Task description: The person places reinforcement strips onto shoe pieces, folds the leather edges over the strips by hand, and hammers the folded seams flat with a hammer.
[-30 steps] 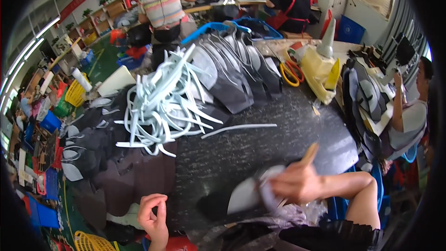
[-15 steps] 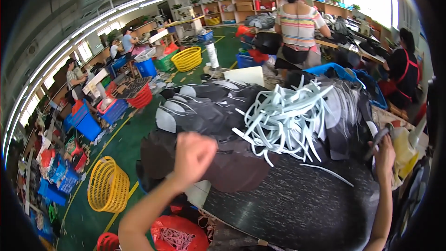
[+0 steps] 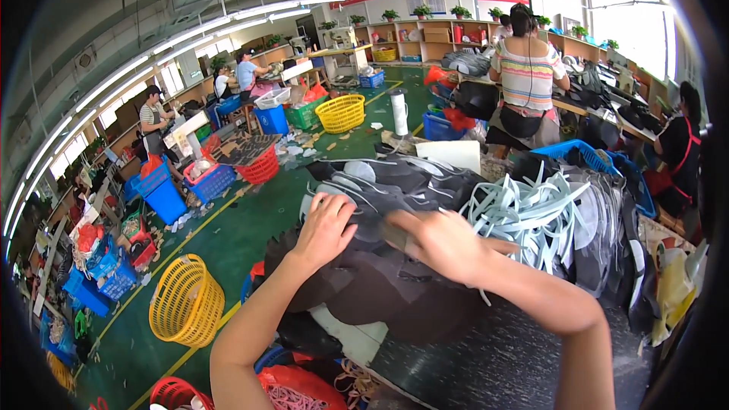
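Left hand [image 3: 325, 229] loosely spread over dark pieces [image 3: 368, 292] at the left edge of the tabletop [image 3: 482, 361], perhaps to steady them. Cannot tell grip of blurred right hand [image 3: 439, 244].

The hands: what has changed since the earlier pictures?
The right hand moved left from the right side of the table to the dark cut pieces; the left hand uncurled and reached forward over them. Any grip is unclear. The pale strip heap stayed.
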Action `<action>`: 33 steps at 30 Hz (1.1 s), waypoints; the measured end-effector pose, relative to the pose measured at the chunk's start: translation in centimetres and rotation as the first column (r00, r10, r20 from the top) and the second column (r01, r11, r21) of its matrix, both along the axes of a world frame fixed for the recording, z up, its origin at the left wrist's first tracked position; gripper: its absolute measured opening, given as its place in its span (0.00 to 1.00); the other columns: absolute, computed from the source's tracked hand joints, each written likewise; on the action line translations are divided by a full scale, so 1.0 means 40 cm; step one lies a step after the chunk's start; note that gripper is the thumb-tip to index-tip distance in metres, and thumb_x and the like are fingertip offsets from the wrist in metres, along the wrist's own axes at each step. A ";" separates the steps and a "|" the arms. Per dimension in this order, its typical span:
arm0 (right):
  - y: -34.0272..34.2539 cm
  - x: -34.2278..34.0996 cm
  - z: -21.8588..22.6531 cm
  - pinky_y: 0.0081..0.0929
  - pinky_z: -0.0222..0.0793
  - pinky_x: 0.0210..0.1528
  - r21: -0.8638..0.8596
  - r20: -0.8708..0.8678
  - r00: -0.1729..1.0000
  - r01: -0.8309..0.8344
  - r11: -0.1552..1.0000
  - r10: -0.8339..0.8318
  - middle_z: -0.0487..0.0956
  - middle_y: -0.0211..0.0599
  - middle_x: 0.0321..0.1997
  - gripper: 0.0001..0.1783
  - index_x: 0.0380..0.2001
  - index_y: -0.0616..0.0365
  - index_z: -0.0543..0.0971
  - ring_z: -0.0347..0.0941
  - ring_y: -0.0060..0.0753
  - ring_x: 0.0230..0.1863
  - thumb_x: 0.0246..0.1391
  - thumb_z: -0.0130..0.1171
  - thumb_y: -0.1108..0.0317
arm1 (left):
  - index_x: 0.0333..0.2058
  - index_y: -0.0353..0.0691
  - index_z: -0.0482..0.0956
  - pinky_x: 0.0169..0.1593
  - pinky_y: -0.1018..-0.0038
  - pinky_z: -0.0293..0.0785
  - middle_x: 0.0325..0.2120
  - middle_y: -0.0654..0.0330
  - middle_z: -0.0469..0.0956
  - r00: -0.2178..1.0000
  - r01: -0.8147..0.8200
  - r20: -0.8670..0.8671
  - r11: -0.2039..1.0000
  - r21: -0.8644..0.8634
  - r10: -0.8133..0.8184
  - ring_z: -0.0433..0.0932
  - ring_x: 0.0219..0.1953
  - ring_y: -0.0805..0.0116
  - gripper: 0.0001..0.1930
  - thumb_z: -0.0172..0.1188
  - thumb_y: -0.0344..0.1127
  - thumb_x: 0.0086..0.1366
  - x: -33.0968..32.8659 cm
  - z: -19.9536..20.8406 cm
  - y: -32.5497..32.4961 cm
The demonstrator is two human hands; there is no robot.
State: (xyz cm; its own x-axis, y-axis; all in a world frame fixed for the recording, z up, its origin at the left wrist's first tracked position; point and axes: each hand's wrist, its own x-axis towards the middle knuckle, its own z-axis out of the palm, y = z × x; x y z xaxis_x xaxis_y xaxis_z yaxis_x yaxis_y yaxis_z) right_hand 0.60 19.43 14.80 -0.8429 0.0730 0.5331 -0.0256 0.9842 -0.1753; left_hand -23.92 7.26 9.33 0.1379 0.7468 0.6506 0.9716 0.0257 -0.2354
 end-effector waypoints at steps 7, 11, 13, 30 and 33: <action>0.120 -0.320 -0.059 0.45 0.81 0.38 0.182 0.089 0.960 0.247 0.952 -0.266 0.85 0.48 0.32 0.13 0.38 0.56 0.80 0.84 0.50 0.37 0.64 0.52 0.59 | 0.23 0.41 0.76 0.31 0.73 0.66 0.23 0.66 0.66 0.713 0.392 0.701 0.831 -0.394 -0.004 0.66 0.27 0.76 0.14 0.75 0.36 0.55 -0.100 0.202 -0.166; 0.079 -0.324 -0.060 0.43 0.81 0.36 0.244 0.085 0.973 0.189 0.951 -0.215 0.85 0.46 0.31 0.11 0.39 0.55 0.79 0.85 0.48 0.36 0.64 0.51 0.62 | 0.51 0.43 0.71 0.38 0.72 0.79 0.34 0.66 0.76 0.091 0.012 0.787 0.791 0.612 -0.610 0.80 0.37 0.73 0.18 0.65 0.30 0.65 -0.245 0.243 -0.647; 0.070 -0.321 -0.069 0.39 0.80 0.35 0.325 0.112 0.961 0.207 0.923 -0.255 0.85 0.42 0.32 0.09 0.39 0.56 0.78 0.85 0.44 0.35 0.63 0.51 0.66 | 0.60 0.39 0.70 0.39 0.77 0.78 0.36 0.66 0.78 0.225 -0.126 0.814 0.813 0.569 -0.535 0.79 0.37 0.74 0.23 0.62 0.29 0.67 -0.158 0.280 -0.710; -0.135 0.742 -0.070 0.35 0.77 0.30 -0.467 0.293 0.941 0.295 0.834 -0.169 0.83 0.37 0.38 0.21 0.49 0.56 0.79 0.82 0.45 0.32 0.51 0.69 0.70 | 0.54 0.39 0.77 0.45 0.62 0.78 0.38 0.56 0.77 0.566 0.791 0.736 0.496 -0.357 -0.372 0.80 0.44 0.55 0.27 0.70 0.36 0.55 0.735 -0.193 -0.002; -0.159 0.793 -0.132 0.37 0.78 0.30 -0.487 0.431 0.891 0.365 0.793 -0.145 0.82 0.36 0.37 0.22 0.52 0.53 0.78 0.82 0.44 0.31 0.54 0.66 0.67 | 0.53 0.37 0.78 0.45 0.64 0.78 0.38 0.57 0.77 0.541 0.811 0.774 0.449 -0.376 -0.330 0.80 0.42 0.55 0.26 0.71 0.35 0.55 0.747 -0.173 0.012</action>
State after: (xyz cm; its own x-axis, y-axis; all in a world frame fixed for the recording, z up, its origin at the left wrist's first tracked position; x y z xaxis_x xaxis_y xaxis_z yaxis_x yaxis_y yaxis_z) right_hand 32.30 13.05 9.53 -0.8685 0.4956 0.0063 0.3840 0.6809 -0.6237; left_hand 5.95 7.74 2.40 0.5348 0.8301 0.1577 0.5992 -0.5042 0.6219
